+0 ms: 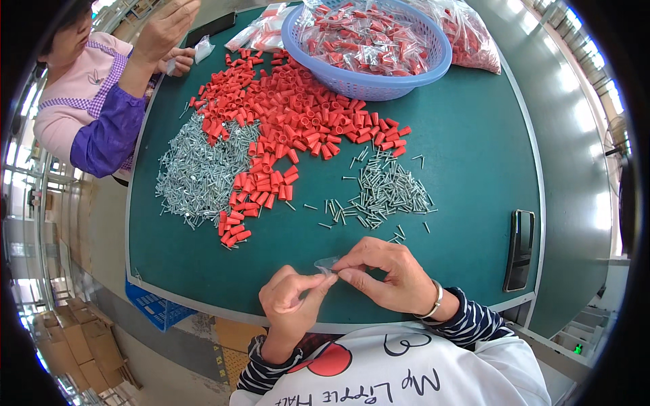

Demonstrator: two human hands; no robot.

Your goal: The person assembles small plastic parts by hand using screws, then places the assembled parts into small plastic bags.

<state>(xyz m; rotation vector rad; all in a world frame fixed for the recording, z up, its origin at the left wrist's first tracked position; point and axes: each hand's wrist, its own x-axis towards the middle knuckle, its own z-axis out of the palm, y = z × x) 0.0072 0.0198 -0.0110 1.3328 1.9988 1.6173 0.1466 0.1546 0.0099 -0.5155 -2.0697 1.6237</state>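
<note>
A small clear plastic bag (326,264) is pinched between my two hands over the near edge of the table. My left hand (291,298) grips it with thumb and forefinger. From the other side, my right hand (389,276) has its fingertips closed on the bag's edge; whether a screw is also in them I cannot tell. Just beyond my hands lies a loose pile of screws (389,189). Farther left are a bigger heap of silvery screws (203,169) and a wide spread of red tapered plastic caps (291,108).
On the green table (467,155) stands a blue-purple basket (369,84) of filled bags. Behind it sits a large clear sack of red pieces (467,37). A phone (520,250) lies at the right edge, another (211,28) far left. A co-worker (88,101) handles small bags there.
</note>
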